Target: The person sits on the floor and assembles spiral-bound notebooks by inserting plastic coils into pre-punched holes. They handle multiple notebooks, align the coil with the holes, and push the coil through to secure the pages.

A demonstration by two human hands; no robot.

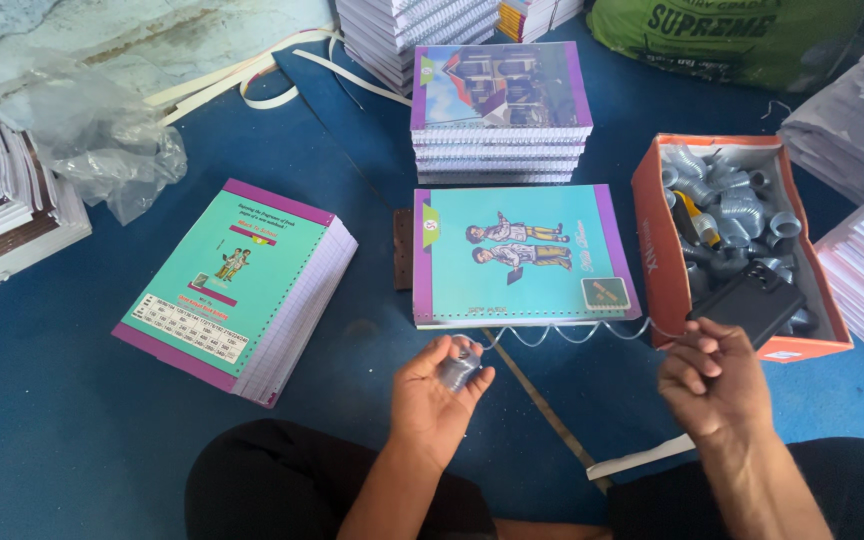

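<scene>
Head view: left hand (439, 388) fingers grasp a wire coil (459, 366), right hand (714, 378) fingers clenched beside the orange box (658, 240) edge.

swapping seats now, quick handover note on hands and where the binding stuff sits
Left hand: palm up, fingers curled around a small coil of clear spiral wire.
Right hand: loosely closed by the orange box; whether it pinches the wire cannot be told.
Notebook lies in front, a loose spiral strand running along its near edge, so its binding looks unfinished.
A stack of bound notebooks sits behind it, a loose unbound stack to the left.
The box holds more coils and a black phone.
</scene>
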